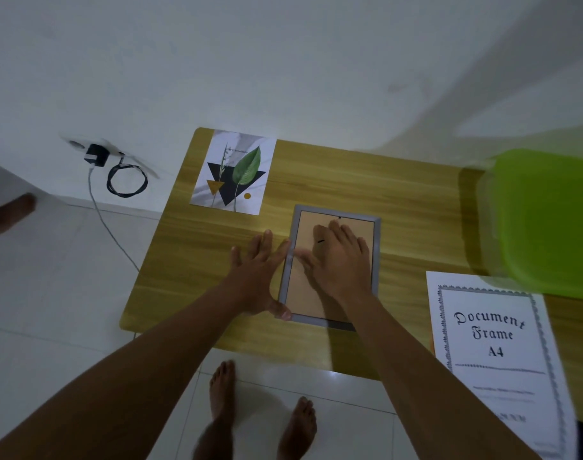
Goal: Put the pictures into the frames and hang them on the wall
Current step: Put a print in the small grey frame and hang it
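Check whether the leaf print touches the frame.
Apart. The head view shows a strip of bare table between the leaf print and the frame.

left hand flat at frame edge | right hand flat on backing

Wood-grain table; matt grey frame; glossy green plastic chair.

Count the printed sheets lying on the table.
2: leaf print at the far left corner; Document Frame A4 sheet at the near right. Others may hide beneath it.
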The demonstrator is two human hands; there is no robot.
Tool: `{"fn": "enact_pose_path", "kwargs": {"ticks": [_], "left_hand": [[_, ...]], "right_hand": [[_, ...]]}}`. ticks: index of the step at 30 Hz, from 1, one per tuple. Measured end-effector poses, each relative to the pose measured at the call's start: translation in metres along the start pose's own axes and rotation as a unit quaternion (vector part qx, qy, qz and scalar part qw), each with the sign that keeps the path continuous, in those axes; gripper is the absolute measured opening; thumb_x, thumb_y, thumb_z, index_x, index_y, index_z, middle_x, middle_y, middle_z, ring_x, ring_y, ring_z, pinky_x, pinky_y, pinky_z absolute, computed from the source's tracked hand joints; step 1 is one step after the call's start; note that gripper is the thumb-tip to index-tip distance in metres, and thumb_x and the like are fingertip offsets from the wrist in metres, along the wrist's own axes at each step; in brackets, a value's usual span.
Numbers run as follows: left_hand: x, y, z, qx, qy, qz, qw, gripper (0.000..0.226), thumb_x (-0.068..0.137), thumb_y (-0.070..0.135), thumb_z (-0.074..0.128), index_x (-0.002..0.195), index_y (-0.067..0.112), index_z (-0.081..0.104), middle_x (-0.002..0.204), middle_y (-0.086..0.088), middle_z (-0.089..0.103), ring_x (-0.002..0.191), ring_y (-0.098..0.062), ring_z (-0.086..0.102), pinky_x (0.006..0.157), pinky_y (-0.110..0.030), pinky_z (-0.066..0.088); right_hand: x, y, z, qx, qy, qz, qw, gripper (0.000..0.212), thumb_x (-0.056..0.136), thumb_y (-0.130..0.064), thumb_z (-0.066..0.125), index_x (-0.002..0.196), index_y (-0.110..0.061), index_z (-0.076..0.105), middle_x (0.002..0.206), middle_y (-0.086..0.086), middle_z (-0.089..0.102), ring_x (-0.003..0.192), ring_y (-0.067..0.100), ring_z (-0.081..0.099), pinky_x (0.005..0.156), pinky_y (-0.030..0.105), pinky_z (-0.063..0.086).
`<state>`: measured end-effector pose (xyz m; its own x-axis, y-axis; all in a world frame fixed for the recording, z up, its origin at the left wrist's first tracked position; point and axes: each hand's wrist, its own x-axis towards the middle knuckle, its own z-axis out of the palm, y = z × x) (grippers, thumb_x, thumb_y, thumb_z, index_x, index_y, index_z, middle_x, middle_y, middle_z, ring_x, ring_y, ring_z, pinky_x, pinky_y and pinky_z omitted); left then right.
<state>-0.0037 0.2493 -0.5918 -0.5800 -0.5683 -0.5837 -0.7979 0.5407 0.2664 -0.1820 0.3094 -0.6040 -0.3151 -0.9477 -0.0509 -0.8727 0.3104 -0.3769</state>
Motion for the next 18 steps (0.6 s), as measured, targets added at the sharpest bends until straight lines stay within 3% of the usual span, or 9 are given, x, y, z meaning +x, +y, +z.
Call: {"fn": "enact_pose_path", "kwargs": {"ticks": [2,6,18], "left_hand": [[0.000,0.001,-0.001,-0.004,-0.002,-0.003,1.000,0.143,0.055,0.068,0.078,0.145,0.038,-0.028,0.152,-0.007,-0.038,0.135,-0.027,-0.038,0.110,-0.065,-0.013],[0.001,0.000,0.000,-0.002,-0.008,-0.003,1.000,0.143,0.054,0.071,0.076,0.145,0.038,-0.030,0.150,-0.007,-0.040,0.132,-0.025,-0.041,0.109,-0.064,-0.014],[0.003,0.001,-0.001,-0.008,-0.016,-0.004,1.000,0.143,0.056,0.069,0.077,0.140,0.041,-0.035,0.143,-0.003,-0.046,0.132,-0.025,-0.044,0.108,-0.062,-0.017]], "right_hand": [[0.007,0.009,-0.011,0.011,0.030,-0.011,0.999,0.051,0.093,-0.057,0.051,0.125,-0.017,0.056,0.129,0.008,0.060,0.123,0.031,0.052,0.098,0.048,0.040],[0.033,0.041,-0.028,0.011,0.006,-0.002,1.000,0.040,0.096,-0.031,0.051,0.133,-0.019,0.054,0.131,0.009,0.058,0.122,0.032,0.049,0.097,0.046,0.042],[0.070,0.060,-0.031,0.003,-0.013,0.002,1.000,0.028,0.092,-0.043,0.063,0.110,-0.023,0.072,0.101,0.002,0.065,0.102,0.025,0.055,0.085,0.038,0.037]]}}
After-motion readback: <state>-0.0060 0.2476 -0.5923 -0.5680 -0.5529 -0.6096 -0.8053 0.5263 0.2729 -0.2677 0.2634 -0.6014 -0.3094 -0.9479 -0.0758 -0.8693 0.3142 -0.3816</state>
